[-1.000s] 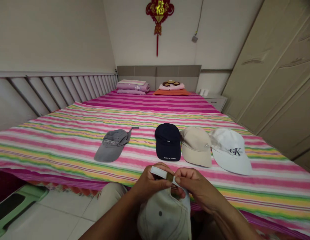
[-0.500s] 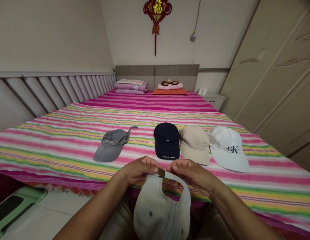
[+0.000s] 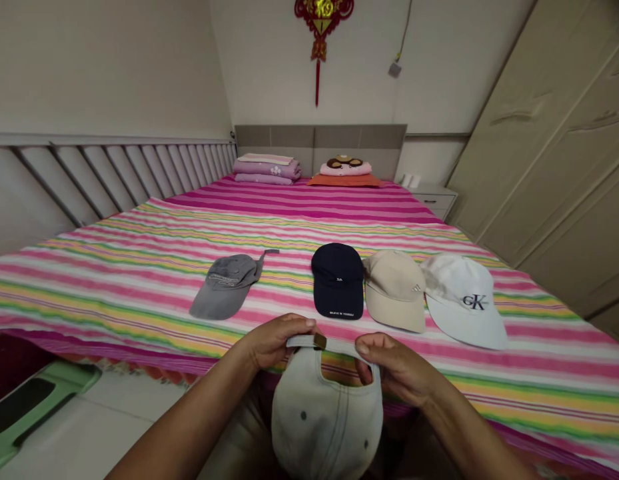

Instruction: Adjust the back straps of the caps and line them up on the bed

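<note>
White cap (image 3: 464, 300) reads "GK" or "CK"; navy brim (image 3: 338, 300), "BELIEVE IN YOURSELF"; red hanging (image 3: 319, 49), gold "福"; grey cap's lettering (image 3: 223, 280) illegible.

A left hand (image 3: 272, 341) and a right hand (image 3: 400, 365) hold a pale cap (image 3: 326, 423) by its back strap, the left fingers beside a brass-coloured buckle (image 3: 320, 341), the right thumb pressed on the strap's other end. Beyond them, on a bed (image 3: 139, 267) with striped covers, lies a row of caps: a grey cap (image 3: 226, 283) set apart on the left, then a navy cap (image 3: 338, 283), a beige cap (image 3: 395, 290) and a white cap (image 3: 464, 300) close together. Folded bedding (image 3: 266, 170) sits near the headboard (image 3: 359, 140).
</note>
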`<state>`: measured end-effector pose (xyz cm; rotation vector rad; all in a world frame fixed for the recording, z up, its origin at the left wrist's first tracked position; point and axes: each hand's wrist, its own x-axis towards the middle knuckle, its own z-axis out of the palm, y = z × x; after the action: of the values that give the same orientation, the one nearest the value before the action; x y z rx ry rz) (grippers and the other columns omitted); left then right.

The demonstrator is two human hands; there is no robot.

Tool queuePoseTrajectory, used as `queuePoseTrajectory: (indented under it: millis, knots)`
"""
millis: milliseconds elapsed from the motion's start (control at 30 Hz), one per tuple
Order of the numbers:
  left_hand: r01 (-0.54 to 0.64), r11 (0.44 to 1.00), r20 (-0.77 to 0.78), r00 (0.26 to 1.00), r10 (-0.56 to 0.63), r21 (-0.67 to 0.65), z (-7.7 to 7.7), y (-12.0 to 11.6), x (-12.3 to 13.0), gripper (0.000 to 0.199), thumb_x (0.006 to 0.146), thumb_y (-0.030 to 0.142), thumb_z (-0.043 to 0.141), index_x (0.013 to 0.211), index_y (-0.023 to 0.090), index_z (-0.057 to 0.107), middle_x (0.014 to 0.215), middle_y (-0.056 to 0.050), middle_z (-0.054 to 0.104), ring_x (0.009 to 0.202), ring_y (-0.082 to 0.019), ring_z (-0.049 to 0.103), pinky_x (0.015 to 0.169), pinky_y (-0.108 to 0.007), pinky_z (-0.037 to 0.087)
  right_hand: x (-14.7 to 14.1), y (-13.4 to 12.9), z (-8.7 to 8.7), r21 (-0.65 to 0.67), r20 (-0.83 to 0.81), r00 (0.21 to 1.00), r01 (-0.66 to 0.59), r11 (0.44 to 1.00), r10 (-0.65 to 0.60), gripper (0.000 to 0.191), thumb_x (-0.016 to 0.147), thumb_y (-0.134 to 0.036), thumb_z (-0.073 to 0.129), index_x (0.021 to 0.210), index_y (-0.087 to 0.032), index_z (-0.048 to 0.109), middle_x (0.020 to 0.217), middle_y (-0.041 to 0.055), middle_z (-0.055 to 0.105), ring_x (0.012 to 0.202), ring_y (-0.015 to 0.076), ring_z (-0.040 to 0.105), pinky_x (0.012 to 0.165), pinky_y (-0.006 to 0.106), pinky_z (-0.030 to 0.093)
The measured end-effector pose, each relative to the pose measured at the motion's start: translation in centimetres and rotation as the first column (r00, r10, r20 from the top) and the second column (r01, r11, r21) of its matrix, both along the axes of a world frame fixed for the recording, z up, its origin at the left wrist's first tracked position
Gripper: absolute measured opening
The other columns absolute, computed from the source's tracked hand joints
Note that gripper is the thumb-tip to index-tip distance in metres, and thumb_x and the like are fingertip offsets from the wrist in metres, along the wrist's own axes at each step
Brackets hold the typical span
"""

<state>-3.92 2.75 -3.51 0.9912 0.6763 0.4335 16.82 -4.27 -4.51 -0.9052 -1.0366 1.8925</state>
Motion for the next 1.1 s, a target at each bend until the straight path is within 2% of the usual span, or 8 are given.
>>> queuePoseTrajectory:
  millis: [100,167,300,467,600,933,1100]
  knots:
    - [0.058,0.998,0.006,0.998,-0.058,0.003,0.0,-0.2,-0.1,0.028,0.062,0.035,0.068,0.073,0.010,0.065,0.052,0.000,0.054,0.039,-0.004,0.041,0.038,-0.017,0.026,-0.2,-0.1,0.3,0.007,0.036,0.999,0.025,1.000,-0.025,0.032,0.067,-0.039,0.065,0.053,-0.012,0.056,0.046,0.0005,0.054,0.043,0.0087,0.043,0.047,0.023,0.027]
    - [0.067,0.998,0.027,0.997,-0.068,0.014,0.1,-0.4,-0.1,0.029,0.057,0.030,0.072,0.077,0.011,0.064,0.058,0.000,0.056,0.042,-0.004,0.044,0.040,-0.016,0.030,-0.2,-0.1,0.4,0.006,0.062,0.998,0.030,1.000,-0.030,0.033,0.066,-0.040,0.066,0.053,-0.012,0.056,0.045,0.0001,0.053,0.042,0.0084,0.041,0.046,0.023,0.025]
    - [0.027,0.998,0.055,0.998,-0.030,0.055,0.5,-0.9,0.1,0.027,0.054,0.022,0.075,0.076,0.011,0.063,0.065,-0.001,0.059,0.052,-0.006,0.052,0.048,-0.017,0.038,-0.5,-0.2,0.5,0.020,0.105,0.994,0.022,1.000,-0.024,0.037,0.068,-0.046,0.062,0.056,-0.012,0.057,0.043,-0.0018,0.049,0.041,0.0074,0.037,0.046,0.023,0.023]
    - [-0.017,0.994,0.059,0.998,0.010,0.111,0.7,-1.3,0.4,0.025,0.057,0.021,0.073,0.078,0.012,0.062,0.062,0.001,0.058,0.048,-0.003,0.049,0.045,-0.015,0.035,-1.1,-0.2,0.8,0.117,0.205,0.976,0.055,0.992,-0.079,0.035,0.068,-0.046,0.062,0.059,-0.013,0.057,0.040,-0.0038,0.046,0.040,0.0064,0.033,0.046,0.023,0.021]
    - [-0.049,0.987,0.080,0.996,0.037,0.153,0.6,-1.4,0.5,0.022,0.058,0.021,0.072,0.075,0.011,0.061,0.063,0.001,0.058,0.049,-0.003,0.049,0.046,-0.015,0.035,-1.3,-0.3,1.0,0.132,0.261,0.961,0.060,0.989,-0.093,0.034,0.068,-0.046,0.062,0.057,-0.014,0.053,0.039,-0.0047,0.045,0.039,0.0060,0.031,0.044,0.023,0.019]
    - [-0.060,0.991,0.122,0.992,0.045,0.123,0.0,-1.5,0.7,0.021,0.060,0.019,0.070,0.075,0.012,0.058,0.059,0.003,0.056,0.042,-0.001,0.043,0.044,-0.015,0.033,-1.7,-0.4,1.2,0.122,0.260,0.955,0.110,0.986,-0.139,0.032,0.066,-0.041,0.063,0.054,-0.015,0.051,0.038,-0.0057,0.042,0.038,0.0056,0.029,0.042,0.023,0.016]
    - [-0.030,0.996,0.153,0.988,0.018,0.079,-0.1,-1.5,0.6,0.023,0.058,0.018,0.072,0.077,0.013,0.059,0.060,0.003,0.056,0.044,-0.003,0.046,0.044,-0.015,0.033,-1.6,-0.2,0.9,0.119,0.280,0.950,0.106,0.987,-0.136,0.032,0.066,-0.041,0.064,0.053,-0.015,0.051,0.038,-0.0059,0.041,0.039,0.0053,0.028,0.043,0.023,0.015]
